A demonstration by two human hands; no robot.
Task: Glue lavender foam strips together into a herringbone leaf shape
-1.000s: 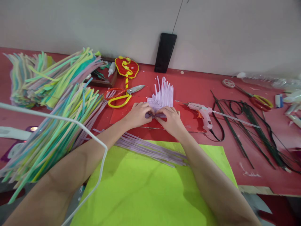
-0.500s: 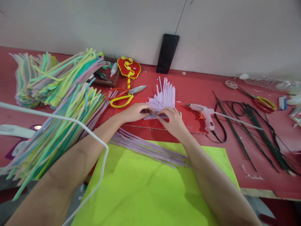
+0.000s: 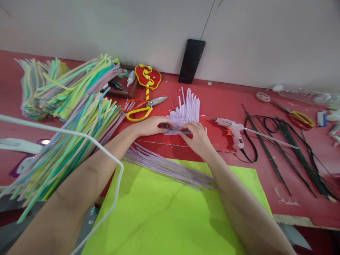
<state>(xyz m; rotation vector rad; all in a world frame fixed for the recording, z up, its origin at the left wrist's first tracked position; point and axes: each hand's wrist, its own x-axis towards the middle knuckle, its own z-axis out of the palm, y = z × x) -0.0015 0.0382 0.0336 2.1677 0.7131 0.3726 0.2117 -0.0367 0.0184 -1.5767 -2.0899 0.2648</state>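
Note:
A woven-looking piece of lilac pipe cleaners (image 3: 190,108) lies on a red board (image 3: 148,141), its loose ends pointing away from me. My left hand (image 3: 156,125) is at its near left edge, thumb and fingers pinched on a lilac pipe cleaner. On the near right edge, my right hand (image 3: 196,136) pinches the same strip, fingers curled over it. The exact fingertip contact is small and partly hidden. More loose lilac pipe cleaners (image 3: 170,170) lie between my forearms, over the edge of a lime-green sheet (image 3: 159,212).
Bundles of coloured pipe cleaners (image 3: 77,141) fill the left. Scissors (image 3: 145,108) and a red-yellow ornament (image 3: 148,76) lie behind my left hand. A pink glue gun (image 3: 231,129) is at right, near dark green stems (image 3: 265,152). A phone (image 3: 191,60) leans on the wall; a white cable (image 3: 106,152) crosses the left foreground.
The view has shifted slightly, so everything sits a little further right. Both hands keep their pinch at the near edge of the lilac piece.

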